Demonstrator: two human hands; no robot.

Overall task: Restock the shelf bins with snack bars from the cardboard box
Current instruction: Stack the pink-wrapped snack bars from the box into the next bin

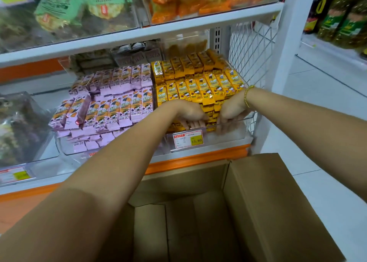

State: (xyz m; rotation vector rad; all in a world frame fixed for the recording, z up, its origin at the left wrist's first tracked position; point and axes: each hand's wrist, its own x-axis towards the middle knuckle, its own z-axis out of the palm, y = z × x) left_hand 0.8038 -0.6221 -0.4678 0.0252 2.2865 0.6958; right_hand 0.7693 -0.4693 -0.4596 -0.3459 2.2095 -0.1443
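Observation:
Yellow snack bars [198, 86] fill the clear right-hand bin [234, 134] in neat rows. Both my hands reach into the front of that bin. My left hand [188, 113] has its fingers curled down over the front row of yellow bars. Just to its right, my right hand [231, 112], with a gold bead bracelet at the wrist, grips yellow bars at the bin's front wall. Purple snack bars [117, 104] fill the clear bin [65, 148] to the left. The open cardboard box [258, 202] sits below me and I see no bars inside it.
A price tag [187, 139] reading 15.80 hangs on the yellow bin's front. A wire mesh panel [250, 51] closes the shelf's right end beside a white post [288, 43]. The upper shelf holds bagged snacks [178, 1]. Bottles [341, 17] stand on a far right shelf.

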